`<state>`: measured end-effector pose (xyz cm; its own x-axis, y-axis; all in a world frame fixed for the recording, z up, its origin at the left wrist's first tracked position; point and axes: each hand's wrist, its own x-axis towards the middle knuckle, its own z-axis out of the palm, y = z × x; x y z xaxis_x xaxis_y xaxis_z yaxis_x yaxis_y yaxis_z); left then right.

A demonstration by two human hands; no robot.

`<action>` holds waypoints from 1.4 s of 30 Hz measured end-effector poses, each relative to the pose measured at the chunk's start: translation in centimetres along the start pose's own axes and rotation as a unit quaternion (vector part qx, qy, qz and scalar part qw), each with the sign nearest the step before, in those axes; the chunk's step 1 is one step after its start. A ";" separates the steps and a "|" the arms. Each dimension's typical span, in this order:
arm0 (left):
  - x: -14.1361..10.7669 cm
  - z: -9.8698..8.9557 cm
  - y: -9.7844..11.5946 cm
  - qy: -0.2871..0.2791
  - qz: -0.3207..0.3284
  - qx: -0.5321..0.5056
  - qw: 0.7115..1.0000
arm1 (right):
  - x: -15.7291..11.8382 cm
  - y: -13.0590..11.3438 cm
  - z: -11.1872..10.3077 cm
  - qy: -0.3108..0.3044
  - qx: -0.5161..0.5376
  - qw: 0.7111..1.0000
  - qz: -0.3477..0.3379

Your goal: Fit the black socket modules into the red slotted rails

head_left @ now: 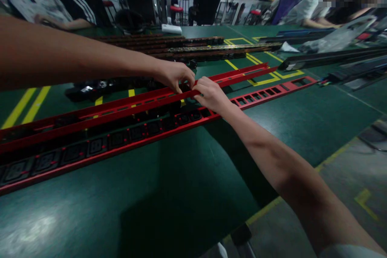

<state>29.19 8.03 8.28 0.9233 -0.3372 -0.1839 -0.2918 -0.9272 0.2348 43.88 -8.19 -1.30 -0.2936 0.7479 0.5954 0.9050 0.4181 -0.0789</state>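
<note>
A long red channel (121,113) runs across the green table. In front of it lies a red frame (169,131) with a row of openings; black sockets (116,139) fill those on the left side, and the openings toward the right end are unfilled. My left hand (178,76) is bent over the channel near its middle, fingers closed. Just beside it, my right hand (208,93) has its fingers pinched at the channel's near wall, above the frame. The two hands nearly touch. Whatever small thing is between the fingertips is too hidden to make out.
Several long brown strips (163,44) lie behind the channel. Black plastic-wrapped parts (93,88) rest behind it on the left. Long black profiles (326,57) and a clear plastic bag (338,37) are at the right. People sit beyond the green table (193,181).
</note>
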 end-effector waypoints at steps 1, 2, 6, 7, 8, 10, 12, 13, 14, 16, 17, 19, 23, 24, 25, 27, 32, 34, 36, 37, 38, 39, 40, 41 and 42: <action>0.0 0.0 -0.1 -0.001 -0.005 -0.010 1.000 | -0.1 0.2 0.1 0.002 0.003 1.000 -0.002; 0.1 0.0 -0.1 -0.003 -0.011 -0.017 1.000 | -0.1 0.3 0.2 0.003 0.005 1.000 -0.001; 0.3 -0.4 0.3 -0.024 -0.026 -0.008 0.999 | -0.3 0.5 0.2 0.005 0.003 1.000 0.017; 0.4 -0.5 0.5 -0.031 -0.026 0.001 0.999 | -0.3 0.5 0.2 0.006 -0.001 1.000 0.022; 0.4 -0.7 0.6 -0.036 -0.025 0.012 0.999 | -0.3 0.5 0.1 0.008 -0.005 1.000 0.025; 0.6 -0.8 0.8 -0.041 -0.023 0.041 0.998 | -0.3 0.4 0.0 0.012 -0.014 0.999 0.031; 0.8 -0.8 0.8 -0.038 -0.023 0.069 0.997 | -0.3 0.4 -0.1 0.014 -0.022 0.999 0.034; 0.9 -0.8 0.8 -0.037 -0.022 0.082 0.996 | -0.3 0.4 -0.1 0.014 -0.025 0.999 0.035; 0.9 -0.7 0.8 -0.036 -0.019 0.094 0.995 | -0.3 0.5 -0.1 0.012 -0.027 0.999 0.035; 1.0 -0.5 0.7 -0.034 -0.007 0.116 0.993 | -0.3 0.5 -0.1 0.009 -0.031 0.999 0.034; 1.1 -0.5 0.7 -0.032 0.001 0.127 0.991 | -0.3 0.6 -0.1 0.009 -0.032 0.999 0.034; 1.1 -0.4 0.8 -0.025 0.019 0.142 0.989 | -0.3 0.6 -0.1 0.010 -0.032 0.999 0.031; 1.2 -0.5 1.2 -0.022 0.019 0.154 0.988 | -0.2 0.6 -0.2 0.014 -0.033 0.999 0.025; 1.2 -0.5 1.3 -0.022 0.012 0.165 0.986 | -0.2 0.5 -0.2 0.014 -0.033 0.999 0.025; 1.2 -0.5 1.4 -0.022 0.007 0.177 0.984 | -0.1 0.5 -0.3 0.014 -0.032 0.999 0.025; 1.0 -0.5 1.6 -0.022 0.004 0.198 0.980 | 0.0 0.4 -0.3 0.015 -0.030 0.999 0.029; 0.3 -1.1 2.1 -0.048 0.037 0.226 0.972 | -0.1 0.5 0.0 0.022 -0.037 0.999 0.029; 0.0 -1.4 2.3 -0.063 0.042 0.255 0.964 | -0.1 0.8 0.3 0.026 -0.042 0.999 0.024; -0.2 -1.4 2.2 -0.071 0.042 0.286 0.955 | -0.2 1.1 0.5 0.031 -0.046 0.998 0.020; -0.4 -1.3 2.1 -0.071 0.045 0.298 0.951 | -0.2 1.2 0.6 0.032 -0.048 0.998 0.019; -0.5 -1.2 1.9 -0.067 0.050 0.305 0.949 | -0.2 1.3 0.7 0.033 -0.048 0.998 0.017; -0.6 -1.0 1.6 -0.061 0.056 0.310 0.947 | -0.2 1.3 0.8 0.033 -0.048 0.998 0.016; -0.6 -0.8 1.3 -0.056 0.063 0.312 0.946 | -0.2 1.3 0.8 0.033 -0.047 0.998 0.015; -0.7 -0.6 1.1 -0.052 0.070 0.315 0.945 | -0.2 1.3 0.8 0.032 -0.045 0.998 0.014; -0.8 -0.5 0.9 -0.053 0.076 0.319 0.943 | -0.2 1.3 0.8 0.031 -0.042 0.999 0.014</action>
<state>28.35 7.55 9.05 0.8381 -0.4582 -0.2960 -0.5415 -0.7644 -0.3500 44.85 -7.42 -2.14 -0.2501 0.7247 0.6421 0.9363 0.3499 -0.0303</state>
